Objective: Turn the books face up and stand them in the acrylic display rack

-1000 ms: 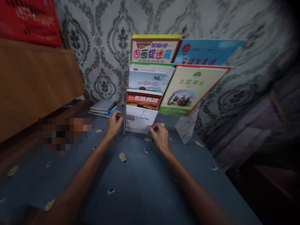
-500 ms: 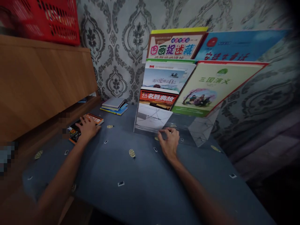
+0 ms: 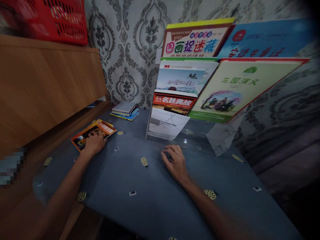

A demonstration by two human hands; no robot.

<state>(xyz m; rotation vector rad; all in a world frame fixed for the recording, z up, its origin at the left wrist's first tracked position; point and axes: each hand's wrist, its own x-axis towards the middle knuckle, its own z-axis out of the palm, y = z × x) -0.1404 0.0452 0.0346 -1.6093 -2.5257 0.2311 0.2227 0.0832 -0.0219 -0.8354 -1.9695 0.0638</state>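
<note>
left forearm [image 3: 66, 190] extended, left hand [image 3: 95, 142] palm down, right forearm [image 3: 205, 201] slanting inward, right hand [image 3: 177, 162] loosely curled

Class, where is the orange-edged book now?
In the head view, the book lies at left on the table, under the left hand, beside the wooden cabinet.

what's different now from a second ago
The left hand moved left from beside the rack and now rests on the orange-and-black book. The right hand drew back from the white book toward the person. The racked books and the book pile stayed put.
</note>
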